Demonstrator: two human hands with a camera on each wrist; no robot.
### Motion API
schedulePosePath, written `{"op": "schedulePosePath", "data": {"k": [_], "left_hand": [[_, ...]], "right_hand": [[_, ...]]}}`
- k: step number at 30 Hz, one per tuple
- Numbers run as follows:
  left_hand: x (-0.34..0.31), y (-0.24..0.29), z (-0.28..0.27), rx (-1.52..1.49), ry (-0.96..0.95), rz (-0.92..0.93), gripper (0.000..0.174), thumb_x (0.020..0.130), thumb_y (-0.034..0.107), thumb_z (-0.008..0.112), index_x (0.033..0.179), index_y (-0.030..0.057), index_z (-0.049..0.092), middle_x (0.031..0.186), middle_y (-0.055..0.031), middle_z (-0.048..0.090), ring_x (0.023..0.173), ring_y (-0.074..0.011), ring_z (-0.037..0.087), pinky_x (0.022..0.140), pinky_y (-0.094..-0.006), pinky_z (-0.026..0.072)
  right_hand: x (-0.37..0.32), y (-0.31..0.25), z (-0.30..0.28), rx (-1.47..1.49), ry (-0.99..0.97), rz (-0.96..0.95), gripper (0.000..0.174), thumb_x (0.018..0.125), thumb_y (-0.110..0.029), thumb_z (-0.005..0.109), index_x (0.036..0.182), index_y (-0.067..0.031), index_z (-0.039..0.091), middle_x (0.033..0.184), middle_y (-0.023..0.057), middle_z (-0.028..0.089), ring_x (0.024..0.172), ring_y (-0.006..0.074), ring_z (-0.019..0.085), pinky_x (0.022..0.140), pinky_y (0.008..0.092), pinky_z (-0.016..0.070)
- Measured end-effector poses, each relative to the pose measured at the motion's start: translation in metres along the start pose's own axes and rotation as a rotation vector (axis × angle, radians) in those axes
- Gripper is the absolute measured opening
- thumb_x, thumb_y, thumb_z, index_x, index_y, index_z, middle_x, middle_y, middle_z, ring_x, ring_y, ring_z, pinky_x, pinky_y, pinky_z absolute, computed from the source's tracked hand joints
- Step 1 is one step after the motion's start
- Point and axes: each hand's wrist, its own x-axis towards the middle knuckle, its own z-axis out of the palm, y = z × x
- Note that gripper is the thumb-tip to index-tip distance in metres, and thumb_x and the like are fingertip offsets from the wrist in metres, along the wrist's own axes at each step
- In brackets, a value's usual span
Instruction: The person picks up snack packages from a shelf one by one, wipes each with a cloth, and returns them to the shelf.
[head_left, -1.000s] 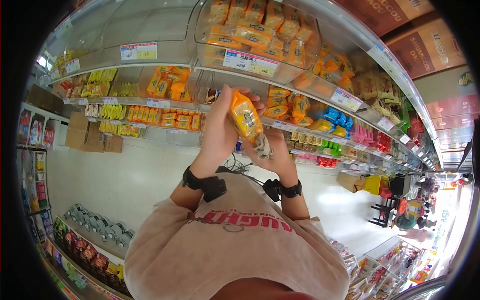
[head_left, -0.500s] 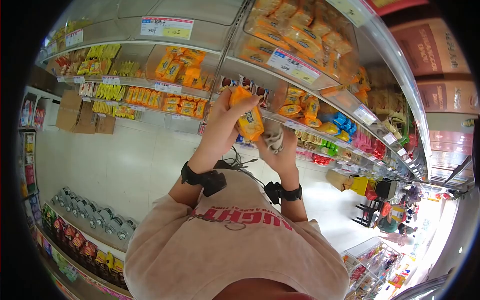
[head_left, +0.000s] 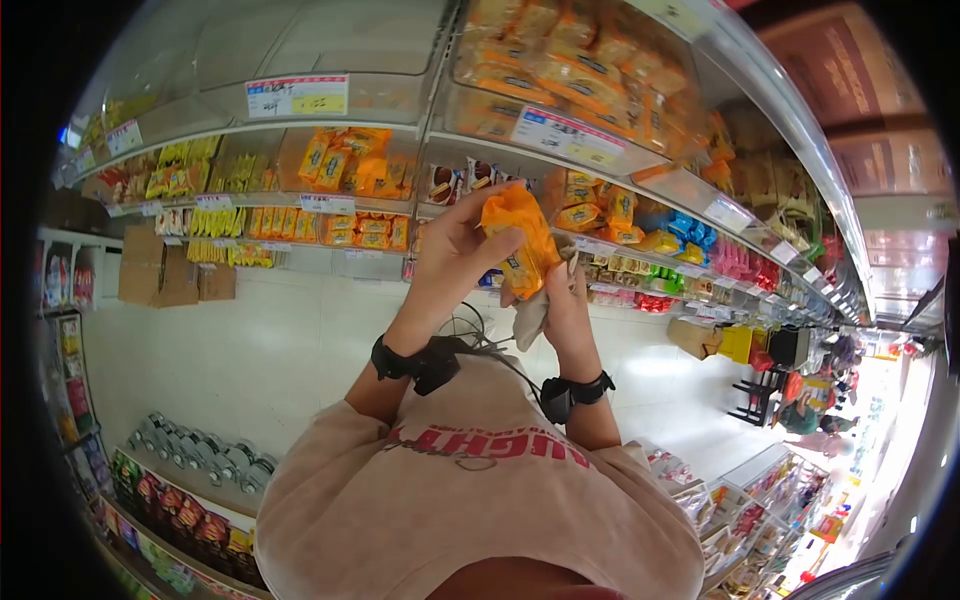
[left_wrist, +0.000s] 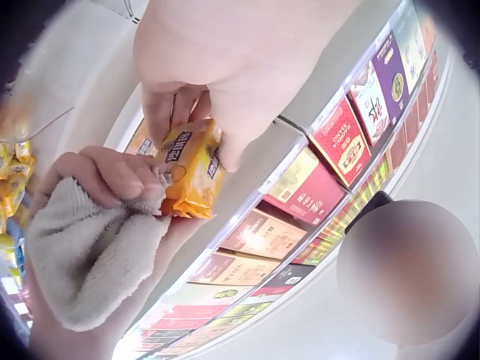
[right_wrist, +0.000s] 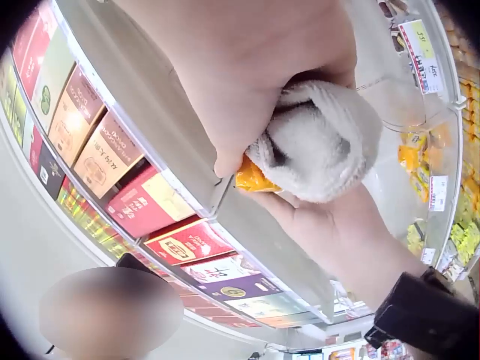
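Note:
An orange wrapped snack packet (head_left: 522, 245) is held up in front of the chest, tilted. My left hand (head_left: 452, 262) grips it, with the thumb across its face. In the left wrist view the packet (left_wrist: 196, 169) shows blue printed labels between thumb and fingers. My right hand (head_left: 570, 312) pinches a pale grey towelling cloth (head_left: 530, 320) against the packet's lower end. The cloth (right_wrist: 322, 142) hangs in loose folds from the right fingers in the right wrist view, covering most of the packet; only an orange corner (right_wrist: 253, 178) shows there.
Shelf bins ahead hold similar orange packets (head_left: 590, 75), with price tags (head_left: 568, 135) along their edges. Blue packets (head_left: 690, 235) stand further right. Boxed goods (left_wrist: 341, 142) line another shelf. A cardboard box (head_left: 155, 265) stands on the floor at left, and cables (head_left: 470, 330) hang below my hands.
The packet has turned in my left hand, and the thumb has come across its face. My right hand has brought the cloth from beside the packet onto its lower end.

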Motion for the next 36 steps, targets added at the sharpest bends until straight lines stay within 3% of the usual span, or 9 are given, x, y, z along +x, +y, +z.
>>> {"op": "schedulePosePath", "data": {"k": [4, 8, 11, 17, 20, 23, 26, 30, 36], "left_hand": [[0.0, -0.004, 0.029, 0.047, -0.091, 0.051, 0.052, 0.098, 0.009, 0.064, 0.145, -0.0032, 0.046, 0.136, -0.0129, 0.06, 0.12, -0.0147, 0.057, 0.099, -0.0291, 0.0491], [0.004, -0.009, 0.05, 0.035, -0.167, 0.018, 0.049, 0.103, 0.014, 0.055, 0.147, -0.0042, 0.042, 0.141, -0.0183, 0.055, 0.124, -0.019, 0.056, 0.103, -0.0334, 0.0472], [0.006, -0.007, 0.067, -0.004, -0.22, -0.01, 0.056, 0.102, 0.021, 0.057, 0.148, -0.0054, 0.039, 0.149, -0.0238, 0.045, 0.134, -0.0297, 0.051, 0.11, -0.0417, 0.0423], [0.008, -0.022, 0.09, 0.193, -0.187, 0.05, 0.063, 0.098, 0.016, 0.064, 0.151, -0.0038, 0.036, 0.143, -0.0193, 0.051, 0.129, -0.0215, 0.052, 0.107, -0.0353, 0.0435], [0.01, -0.03, 0.103, 0.341, -0.123, 0.081, 0.065, 0.094, 0.009, 0.067, 0.151, -0.0038, 0.037, 0.138, -0.0164, 0.054, 0.127, -0.0204, 0.053, 0.106, -0.0335, 0.0432], [0.017, -0.034, 0.121, 0.369, -0.165, 0.039, 0.056, 0.094, 0.004, 0.067, 0.145, -0.0042, 0.044, 0.137, -0.0141, 0.055, 0.126, -0.0192, 0.054, 0.104, -0.0319, 0.0439], [0.022, -0.066, 0.124, 0.44, -0.222, -0.012, 0.045, 0.096, 0.002, 0.065, 0.137, -0.004, 0.049, 0.137, -0.0129, 0.056, 0.125, -0.0197, 0.055, 0.104, -0.0317, 0.0441], [0.026, -0.09, 0.149, 0.41, -0.223, -0.044, 0.039, 0.097, 0.001, 0.063, 0.133, -0.004, 0.051, 0.134, -0.0124, 0.058, 0.126, -0.0201, 0.055, 0.106, -0.0329, 0.0433], [0.031, -0.112, 0.169, 0.437, -0.195, -0.057, 0.04, 0.095, -0.001, 0.065, 0.133, -0.0041, 0.052, 0.133, -0.0118, 0.06, 0.124, -0.0195, 0.056, 0.104, -0.0324, 0.0448]], "right_hand": [[-0.004, -0.016, -0.018, 0.091, -0.041, -0.159, 0.044, 0.105, -0.039, 0.052, 0.122, 0.0012, 0.051, 0.081, 0.0109, 0.066, 0.066, 0.0172, 0.064, 0.06, 0.0291, 0.0506], [-0.009, -0.019, -0.041, 0.232, 0.071, -0.223, 0.032, 0.102, -0.026, 0.06, 0.117, 0.0012, 0.054, 0.085, 0.0093, 0.066, 0.066, 0.0146, 0.063, 0.06, 0.0278, 0.051], [-0.019, -0.04, -0.05, 0.183, 0.114, -0.273, 0.022, 0.098, -0.016, 0.066, 0.109, 0.0015, 0.06, 0.085, 0.0055, 0.068, 0.065, 0.0106, 0.063, 0.059, 0.0253, 0.0506], [-0.03, -0.033, -0.097, -0.19, 0.193, -0.377, 0.014, 0.097, -0.012, 0.066, 0.088, -0.0015, 0.065, 0.07, 0.0008, 0.063, 0.066, 0.0058, 0.059, 0.061, 0.0225, 0.0461], [-0.028, -0.014, -0.122, -0.081, 0.267, -0.427, 0.015, 0.099, -0.017, 0.064, 0.098, -0.002, 0.066, 0.079, 0.0012, 0.065, 0.073, 0.0062, 0.06, 0.065, 0.0239, 0.0478], [-0.033, -0.026, -0.141, 0.312, 0.563, -0.224, 0.024, 0.102, -0.02, 0.059, 0.117, -0.0011, 0.06, 0.106, 0.0073, 0.068, 0.093, 0.0129, 0.065, 0.078, 0.0274, 0.0525], [-0.027, -0.016, -0.152, 0.3, 0.402, -0.385, 0.036, 0.102, -0.029, 0.062, 0.125, -0.001, 0.059, 0.103, 0.0035, 0.066, 0.093, 0.0098, 0.061, 0.078, 0.0275, 0.0505], [-0.037, -0.026, -0.168, -0.02, 0.046, -0.334, 0.034, 0.099, -0.023, 0.066, 0.121, 0.0016, 0.059, 0.097, 0.0037, 0.067, 0.088, 0.0089, 0.06, 0.077, 0.0279, 0.051], [-0.036, -0.017, -0.203, -0.159, 0.04, -0.326, 0.034, 0.093, -0.019, 0.073, 0.116, 0.0034, 0.061, 0.085, 0.0072, 0.07, 0.077, 0.0103, 0.063, 0.071, 0.0292, 0.0519]]}}
